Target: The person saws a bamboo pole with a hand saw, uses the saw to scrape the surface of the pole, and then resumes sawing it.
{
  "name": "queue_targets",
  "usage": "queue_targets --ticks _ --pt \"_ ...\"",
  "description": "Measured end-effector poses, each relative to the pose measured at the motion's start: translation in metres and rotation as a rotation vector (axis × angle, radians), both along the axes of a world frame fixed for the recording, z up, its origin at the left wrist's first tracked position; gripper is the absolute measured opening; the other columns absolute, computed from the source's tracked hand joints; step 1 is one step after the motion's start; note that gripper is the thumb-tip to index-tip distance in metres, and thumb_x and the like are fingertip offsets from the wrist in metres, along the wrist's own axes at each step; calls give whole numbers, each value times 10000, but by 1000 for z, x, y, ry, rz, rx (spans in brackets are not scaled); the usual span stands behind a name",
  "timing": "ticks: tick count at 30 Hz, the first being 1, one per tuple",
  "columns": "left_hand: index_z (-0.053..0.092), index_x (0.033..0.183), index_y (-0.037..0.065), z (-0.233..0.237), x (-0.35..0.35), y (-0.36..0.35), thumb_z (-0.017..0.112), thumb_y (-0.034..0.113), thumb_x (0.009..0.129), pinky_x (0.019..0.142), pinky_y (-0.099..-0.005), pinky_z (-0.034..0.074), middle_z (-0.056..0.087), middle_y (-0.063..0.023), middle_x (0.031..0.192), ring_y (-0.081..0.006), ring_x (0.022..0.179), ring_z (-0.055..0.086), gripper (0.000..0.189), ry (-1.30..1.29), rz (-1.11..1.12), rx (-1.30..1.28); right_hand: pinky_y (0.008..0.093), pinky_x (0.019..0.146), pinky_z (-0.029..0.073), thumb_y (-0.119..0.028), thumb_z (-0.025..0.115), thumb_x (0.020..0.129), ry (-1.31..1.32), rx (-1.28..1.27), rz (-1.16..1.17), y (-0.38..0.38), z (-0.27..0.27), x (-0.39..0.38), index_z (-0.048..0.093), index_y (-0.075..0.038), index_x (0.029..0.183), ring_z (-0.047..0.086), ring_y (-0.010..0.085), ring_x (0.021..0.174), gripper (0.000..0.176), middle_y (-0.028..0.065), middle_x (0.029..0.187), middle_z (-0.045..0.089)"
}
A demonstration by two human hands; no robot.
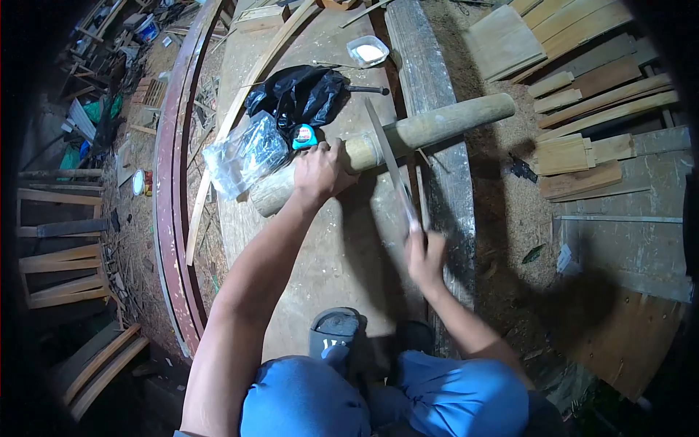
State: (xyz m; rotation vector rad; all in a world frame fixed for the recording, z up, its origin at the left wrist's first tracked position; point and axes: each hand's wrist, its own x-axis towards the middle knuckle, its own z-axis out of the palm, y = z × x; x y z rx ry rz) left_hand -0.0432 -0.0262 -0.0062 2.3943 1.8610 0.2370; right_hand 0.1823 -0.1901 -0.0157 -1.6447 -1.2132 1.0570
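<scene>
A thick, pale bamboo pole lies slantwise across the wooden bench, its far right end past the bench edge. My left hand is closed over the pole from above, left of its middle. In my right hand is the handle of a saw with a long, narrow blade. The blade crosses the pole near a ring-like joint, just right of my left hand. Whether its edge has cut into the pole cannot be made out. Beside my left hand lie a teal tape measure and a clear plastic bag.
A black plastic bag and a clear tub of white stuff sit on the bench board. Long wooden strips run along its left. Stacked planks lie to the right, wooden frames to the left. Sawdust covers the floor.
</scene>
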Motion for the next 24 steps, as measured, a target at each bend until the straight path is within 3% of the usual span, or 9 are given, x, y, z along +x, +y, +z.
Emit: queue_targets --ticks 4,12,18,22,24 --pt "577 1149 77 16 3 3 827 522 698 831 -463 570 690 -191 1060 -361 965 706 681 13 29 -163 432 485 326 -453 499 1039 -172 43 -12 66 19 -25 501 30 593 451 213 459 658 117 485 431" --pt "574 1143 76 -19 -6 7 809 535 711 842 -456 567 686 -193 1070 -354 980 705 673 46 16 -69 414 467 309 -373 510 1049 19 5 9 -28 11 2 506 -2 587 453 180 440 593 82 474 424" --pt "571 1147 74 8 3 1 810 528 706 854 -452 565 692 -193 1051 -354 976 706 676 38 10 -53 446 485 325 -449 519 1030 -167 7 -14 61 18 -25 498 24 595 471 243 448 643 150 490 447" --pt "566 1131 69 12 4 1 815 530 697 849 -455 562 698 -196 1024 -355 965 707 681 7 35 -105 436 474 312 -423 500 1041 -62 65 17 2 8 -8 481 26 588 459 216 431 639 146 475 408" --pt "580 1148 76 3 3 -1 802 527 699 853 -478 554 694 -194 1042 -363 976 703 674 1 26 -61 401 462 314 -407 504 1047 25 25 4 -32 22 1 471 -4 568 463 164 440 627 72 466 412"
